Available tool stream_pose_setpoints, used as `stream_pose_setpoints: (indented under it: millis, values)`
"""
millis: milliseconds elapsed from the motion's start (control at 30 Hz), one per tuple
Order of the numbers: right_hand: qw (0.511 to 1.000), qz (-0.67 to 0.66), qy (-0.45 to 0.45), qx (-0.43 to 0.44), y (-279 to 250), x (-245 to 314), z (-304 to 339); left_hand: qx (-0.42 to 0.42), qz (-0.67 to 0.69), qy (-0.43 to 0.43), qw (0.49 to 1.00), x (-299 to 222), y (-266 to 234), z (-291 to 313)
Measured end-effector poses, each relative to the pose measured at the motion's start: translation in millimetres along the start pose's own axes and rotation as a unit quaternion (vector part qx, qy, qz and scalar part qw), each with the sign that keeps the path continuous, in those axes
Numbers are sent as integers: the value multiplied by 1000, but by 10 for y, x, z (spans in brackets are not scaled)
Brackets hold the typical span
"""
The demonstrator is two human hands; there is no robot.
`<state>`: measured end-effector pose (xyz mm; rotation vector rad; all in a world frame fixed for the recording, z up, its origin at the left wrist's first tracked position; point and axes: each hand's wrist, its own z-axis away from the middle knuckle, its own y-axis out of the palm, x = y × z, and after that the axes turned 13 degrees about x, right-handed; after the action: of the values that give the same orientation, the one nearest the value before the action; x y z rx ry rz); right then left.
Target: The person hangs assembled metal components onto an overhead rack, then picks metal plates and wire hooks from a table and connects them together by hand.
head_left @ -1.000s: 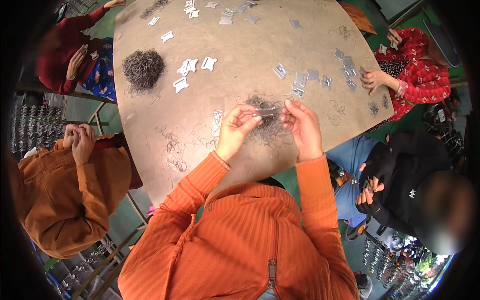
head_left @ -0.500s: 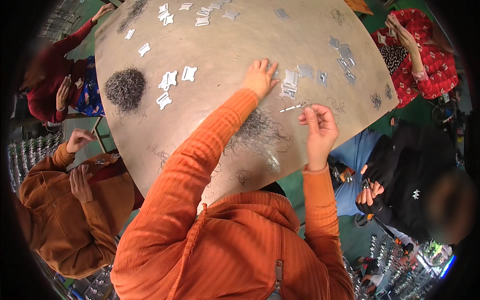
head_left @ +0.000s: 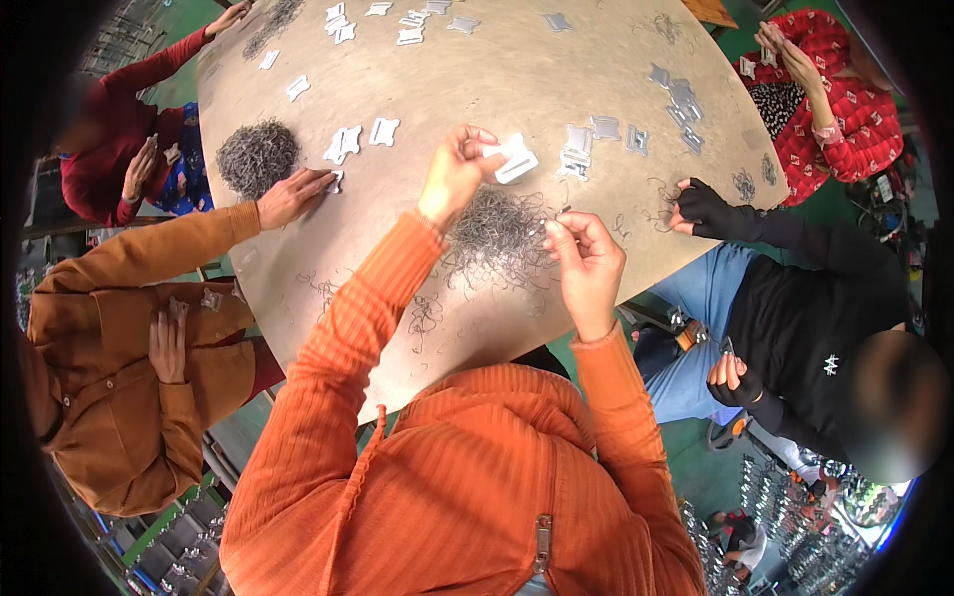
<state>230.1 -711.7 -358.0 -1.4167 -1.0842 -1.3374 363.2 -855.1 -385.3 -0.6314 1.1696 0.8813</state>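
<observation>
My left hand [head_left: 457, 177] is raised over the table with thumb and fingers closed on a flat slotted metal plate [head_left: 515, 160], pale and shiny. To its right, my right hand [head_left: 588, 260] is pinched, fingertips together. A tiny dark and bright bit shows at those fingertips, too small to name. Between and below both hands lies a loose pile of thin, curved wire pieces [head_left: 497, 233]. Just beyond my right hand, a small stack of similar slotted plates [head_left: 575, 151] rests on the tabletop.
The brown table [head_left: 447, 89] carries more scattered plates [head_left: 409, 35] and a dense wire heap [head_left: 256, 159] at left. A brown-sleeved co-worker's hand [head_left: 295, 196] touches a plate at left. A black-gloved co-worker's hand [head_left: 696, 209] is at the right edge. Two more people sit farther off.
My left hand has come back from the tabletop, now holding a plate. My right hand has moved left and slightly nearer. The brown-sleeved and black-gloved co-workers have each reached onto the table.
</observation>
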Motion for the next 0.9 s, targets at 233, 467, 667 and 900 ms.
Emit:
stream_pose_setpoints:
  millis: [233,467,667,900]
  values:
    - [998,55,-28,28,193,128,125,15,205,96,974,-303,257,824]
    - [990,123,-64,37,314,186,134,-14,141,150,978,-317,193,989]
    - [987,130,22,87,70,-127,-279,-69,30,167,983,-302,-10,970]
    - [882,439,102,137,-173,-938,-740,-97,106,195,970,-318,-279,1000]
